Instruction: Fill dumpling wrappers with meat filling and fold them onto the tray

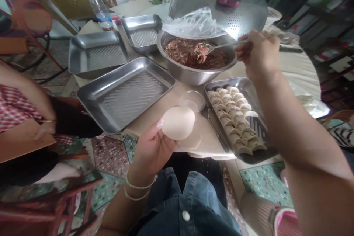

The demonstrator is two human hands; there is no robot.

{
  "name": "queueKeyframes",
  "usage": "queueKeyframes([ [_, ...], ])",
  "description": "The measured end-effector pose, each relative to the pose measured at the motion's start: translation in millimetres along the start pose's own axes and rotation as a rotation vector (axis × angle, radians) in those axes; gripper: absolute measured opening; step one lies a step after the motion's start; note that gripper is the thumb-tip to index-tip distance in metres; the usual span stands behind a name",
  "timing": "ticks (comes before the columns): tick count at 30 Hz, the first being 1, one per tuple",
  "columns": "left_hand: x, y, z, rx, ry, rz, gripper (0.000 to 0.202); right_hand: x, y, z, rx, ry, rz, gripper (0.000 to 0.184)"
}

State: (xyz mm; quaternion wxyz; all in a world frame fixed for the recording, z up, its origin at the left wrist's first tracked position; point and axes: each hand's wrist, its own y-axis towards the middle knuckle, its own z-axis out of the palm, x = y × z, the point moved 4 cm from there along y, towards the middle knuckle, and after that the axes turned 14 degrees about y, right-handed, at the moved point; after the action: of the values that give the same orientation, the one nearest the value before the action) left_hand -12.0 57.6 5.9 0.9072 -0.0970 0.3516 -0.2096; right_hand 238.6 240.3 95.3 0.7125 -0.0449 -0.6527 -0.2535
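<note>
A round, flat dumpling wrapper [178,123] lies across the fingers of my left hand [155,143], its thumb pressed on the edge. More wrappers [192,138] rest on the table just beyond and below it. My right hand [261,49] grips the handle of a metal spoon [228,44]. The spoon's bowl carries a lump of meat filling [201,51] over the steel bowl [193,75], which holds more of the same mince with green bits. To the right, a metal tray [265,132] holds rows of folded dumplings [232,118]; my right forearm hides part of its far side.
Three metal trays without food, the nearest tray [127,96] among them, stand left of the bowl. A clear plastic bag [193,24] and a perforated dome lid [249,3] are behind it. A small clear dish [193,100] sits mid-table. Another person [22,110] sits at left.
</note>
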Motion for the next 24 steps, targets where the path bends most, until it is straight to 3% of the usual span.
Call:
queueKeyframes([
  [3, -0.5, 0.9, -0.2, -0.053, -0.010, -0.001, 0.047, 1.6, -3.8, -6.0, 0.006, 0.020, 0.016, 0.024],
  [7, -1.1, 4.4, 1.4, -0.070, -0.034, -0.003, 0.047, 16.2, -29.5, -6.1, 0.076, 0.082, 0.030, 0.022],
  [11, -1.8, 9.6, 10.2, 0.000, -0.054, 0.001, 0.047, 27.8, -72.4, -4.8, 0.190, 0.105, 0.120, 0.021],
  [16, -2.7, 9.7, 22.4, 0.166, -0.086, 0.010, 0.046, 23.5, -135.5, -12.8, 0.330, 0.043, 0.210, 0.027],
  [18, -2.3, 7.3, 22.2, 0.166, -0.094, 0.000, 0.044, 22.6, -156.0, -21.0, 0.326, 0.014, 0.111, 0.025],
  [21, -1.0, 3.6, 20.9, 0.153, -0.100, -0.038, 0.042, 28.0, -176.2, -38.2, 0.322, -0.059, -0.225, 0.019],
  [24, 0.3, 1.5, 19.5, 0.135, -0.083, -0.075, 0.042, 27.8, -184.9, -52.6, 0.536, -0.283, -0.412, 0.017],
])
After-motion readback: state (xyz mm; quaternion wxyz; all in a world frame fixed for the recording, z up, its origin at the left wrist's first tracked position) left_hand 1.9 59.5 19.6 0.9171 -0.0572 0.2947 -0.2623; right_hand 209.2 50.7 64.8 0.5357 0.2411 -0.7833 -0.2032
